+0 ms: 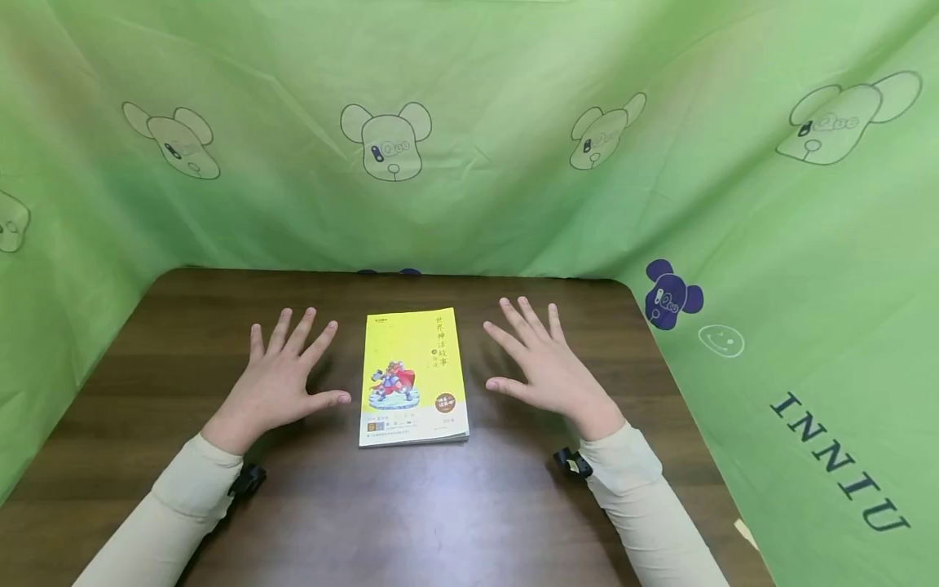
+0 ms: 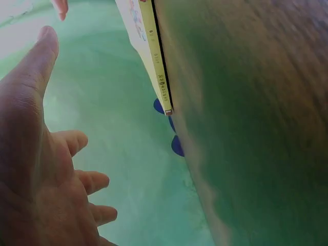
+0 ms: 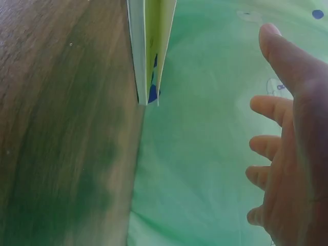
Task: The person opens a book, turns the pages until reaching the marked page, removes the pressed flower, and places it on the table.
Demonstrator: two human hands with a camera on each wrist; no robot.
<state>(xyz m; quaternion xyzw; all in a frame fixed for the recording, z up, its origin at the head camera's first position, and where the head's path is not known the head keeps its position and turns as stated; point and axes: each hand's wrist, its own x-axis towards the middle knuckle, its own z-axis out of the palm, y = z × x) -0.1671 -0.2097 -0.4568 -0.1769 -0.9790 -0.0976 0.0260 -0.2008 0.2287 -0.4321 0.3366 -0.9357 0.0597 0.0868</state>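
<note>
A yellow paperback book (image 1: pixel 411 375) with a cartoon figure on its cover lies closed on the brown wooden table, between the two hands. To its left my left hand (image 1: pixel 282 379) is spread with fingers apart, its thumb pointing at the book without touching it. My right hand (image 1: pixel 546 367) is spread likewise on the other side, apart from the book. The left wrist view shows the book's spine (image 2: pixel 158 61) and the left hand (image 2: pixel 46 154) above the table. In the right wrist view, the cover stands slightly lifted from the pages (image 3: pixel 146 51), beside the right hand (image 3: pixel 292 154).
The wooden table (image 1: pixel 440 522) has rounded far corners. A green curtain (image 1: pixel 484 212) with bear-head prints hangs behind it and at both sides. Each sleeve carries a small black wrist device (image 1: pixel 572 463). A pale scrap (image 1: pixel 746 534) sits at the table's right edge.
</note>
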